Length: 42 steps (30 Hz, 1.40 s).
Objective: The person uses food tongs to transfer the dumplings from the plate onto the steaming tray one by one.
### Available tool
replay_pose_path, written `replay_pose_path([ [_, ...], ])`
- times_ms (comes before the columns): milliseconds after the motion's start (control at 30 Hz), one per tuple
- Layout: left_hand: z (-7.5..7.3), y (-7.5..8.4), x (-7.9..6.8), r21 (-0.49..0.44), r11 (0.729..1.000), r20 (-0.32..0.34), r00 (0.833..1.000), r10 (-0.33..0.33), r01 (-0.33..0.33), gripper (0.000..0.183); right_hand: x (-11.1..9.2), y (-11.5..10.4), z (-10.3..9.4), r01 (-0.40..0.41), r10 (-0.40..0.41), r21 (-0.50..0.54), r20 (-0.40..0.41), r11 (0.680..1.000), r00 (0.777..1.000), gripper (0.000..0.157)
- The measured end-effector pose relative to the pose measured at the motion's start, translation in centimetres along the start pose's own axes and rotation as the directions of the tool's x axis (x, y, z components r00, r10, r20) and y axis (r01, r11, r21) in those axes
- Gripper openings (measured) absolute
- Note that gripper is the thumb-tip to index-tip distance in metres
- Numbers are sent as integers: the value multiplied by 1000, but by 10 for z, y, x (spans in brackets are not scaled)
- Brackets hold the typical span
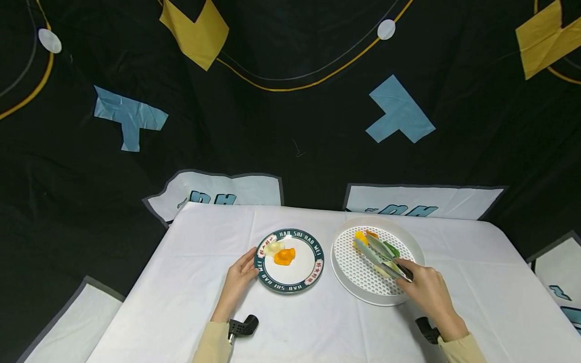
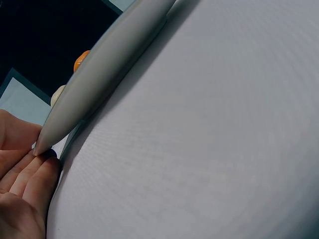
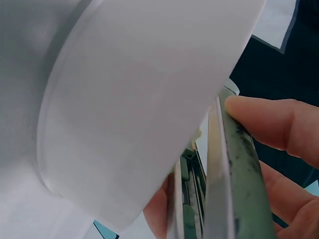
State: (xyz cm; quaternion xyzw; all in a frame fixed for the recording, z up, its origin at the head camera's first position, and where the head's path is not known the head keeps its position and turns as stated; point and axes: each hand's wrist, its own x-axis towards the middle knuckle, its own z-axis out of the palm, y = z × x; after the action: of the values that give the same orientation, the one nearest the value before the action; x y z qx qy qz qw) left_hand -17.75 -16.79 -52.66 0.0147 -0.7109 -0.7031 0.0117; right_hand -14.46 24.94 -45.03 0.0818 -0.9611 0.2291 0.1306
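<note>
My left hand [image 1: 239, 283] pinches the left rim of a round plate [image 1: 305, 262] with a dark green patterned border. In the left wrist view, the thumb lies over the plate's edge [image 2: 94, 84] and fingers are beneath it. An orange-yellow piece [image 1: 284, 256] and a pale yellow piece [image 1: 273, 248] lie on the plate. Metal tongs with green grips [image 3: 244, 169] are held in my right hand [image 1: 426, 290], reaching over a white perforated round tray [image 1: 351, 269]. Yellow [image 1: 361, 237] and green [image 1: 391, 248] pieces lie by the tong tips; whether the tips grip anything cannot be told.
Both dishes stand on a table with a white cloth [image 1: 181, 282], the plate left of the tray with a narrow gap between. A black curtain [image 1: 290, 136] hangs behind the table's far edge. Each wrist carries a black camera mount [image 1: 244, 326].
</note>
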Motion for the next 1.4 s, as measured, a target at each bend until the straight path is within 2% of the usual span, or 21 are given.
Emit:
replay_pose_path([
  [400,-1,1,-1,6,1000,-3,1000,-25,25,58,0,-6,-2,-32,31,41,14,999,999,45],
  [667,-1,1,-1,7,1000,1,1000,-17,17,58,1,-17,-3,18,-15,70,-44,997,999,50],
  [867,-1,-1,0,10,1000,-3,1000,-12,12,58,3,-32,0,58,-55,85,-40,995,998,55],
  [1067,-1,-2,1,3,1000,-3,1000,-6,6,58,3,-51,8,113,-108,98,-56,989,993,56],
  [1400,-1,-2,1,12,1000,3,1000,-3,3,58,-2,-80,34,178,-170,137,-67,974,983,57],
])
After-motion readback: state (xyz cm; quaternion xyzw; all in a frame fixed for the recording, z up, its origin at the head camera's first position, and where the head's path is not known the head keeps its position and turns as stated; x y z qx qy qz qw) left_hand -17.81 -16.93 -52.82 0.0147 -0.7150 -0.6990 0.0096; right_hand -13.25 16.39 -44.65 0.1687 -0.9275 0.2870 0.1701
